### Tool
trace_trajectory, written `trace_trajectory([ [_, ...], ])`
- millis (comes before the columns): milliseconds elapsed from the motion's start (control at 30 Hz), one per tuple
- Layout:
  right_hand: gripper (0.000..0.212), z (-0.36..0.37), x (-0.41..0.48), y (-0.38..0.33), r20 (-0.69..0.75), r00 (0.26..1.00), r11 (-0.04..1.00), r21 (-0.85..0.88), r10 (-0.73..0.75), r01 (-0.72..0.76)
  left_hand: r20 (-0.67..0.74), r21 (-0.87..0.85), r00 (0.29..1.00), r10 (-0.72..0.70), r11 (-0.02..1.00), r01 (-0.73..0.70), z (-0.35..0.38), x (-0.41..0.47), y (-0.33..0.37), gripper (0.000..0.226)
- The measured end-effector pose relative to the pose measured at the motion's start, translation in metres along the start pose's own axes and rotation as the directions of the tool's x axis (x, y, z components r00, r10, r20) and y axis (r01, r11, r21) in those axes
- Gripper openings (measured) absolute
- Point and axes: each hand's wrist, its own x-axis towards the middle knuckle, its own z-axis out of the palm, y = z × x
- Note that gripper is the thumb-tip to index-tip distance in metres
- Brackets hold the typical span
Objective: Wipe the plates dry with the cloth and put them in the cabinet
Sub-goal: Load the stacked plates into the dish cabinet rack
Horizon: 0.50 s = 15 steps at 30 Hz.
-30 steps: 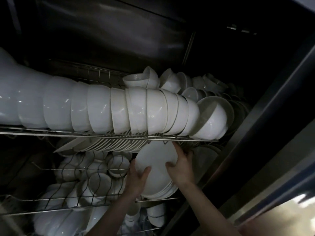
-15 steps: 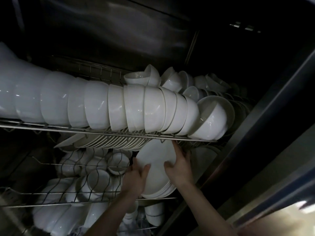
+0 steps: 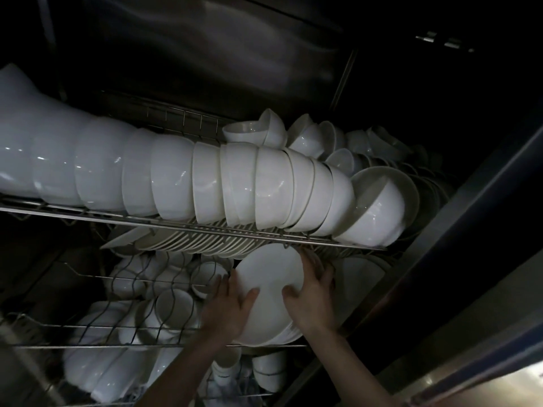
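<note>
A stack of white plates [image 3: 269, 284] stands on edge, tilted, on the middle wire rack [image 3: 164, 345] inside the dark cabinet. My left hand [image 3: 227, 308] presses against the stack's left rim, thumb on the front plate. My right hand [image 3: 313, 292] grips the right rim, fingers reaching up behind the plates to just under the upper rack's rail. No cloth is in view.
A long row of white bowls [image 3: 205, 186] lies on the upper wire rack [image 3: 182, 224], with more bowls [image 3: 308, 136] behind. Flat plates [image 3: 188, 242] stand under that rack. Small bowls [image 3: 176, 306] fill the middle rack's left side, cups [image 3: 264, 371] sit below. The cabinet's metal frame [image 3: 440, 239] runs along the right.
Both hands have stayed on the plate stack, which has shifted slightly up and deeper under the upper rack. My right fingers have slid a little along the rim.
</note>
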Motion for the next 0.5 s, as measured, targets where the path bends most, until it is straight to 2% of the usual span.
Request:
trace_trajectory([
  [33,0.088,0.001,-0.001,0.000,0.009,1.000,0.999,-0.046,0.012,-0.012,0.022,0.045,1.000,0.000,0.999,-0.001,0.000,0.001,-0.002,0.095],
  [100,0.090,0.004,-0.002,-0.001,0.025,0.999,0.991,-0.134,0.022,-0.018,0.034,0.000,0.998,-0.045,0.999,0.045,0.001,0.002,-0.005,0.087],
  [333,0.089,0.015,-0.005,-0.001,0.018,1.000,0.966,-0.258,-0.001,0.006,0.118,0.025,0.991,-0.059,0.998,0.056,-0.004,0.009,-0.017,0.084],
  [433,0.086,0.016,-0.007,0.003,0.026,0.999,0.955,-0.294,-0.040,0.046,0.078,0.011,0.995,-0.069,0.998,0.068,-0.014,0.008,-0.021,0.085],
  [500,0.086,0.015,-0.009,0.006,0.036,0.997,0.946,-0.315,-0.070,0.078,0.016,-0.019,1.000,-0.020,1.000,0.021,-0.018,0.004,-0.022,0.083],
])
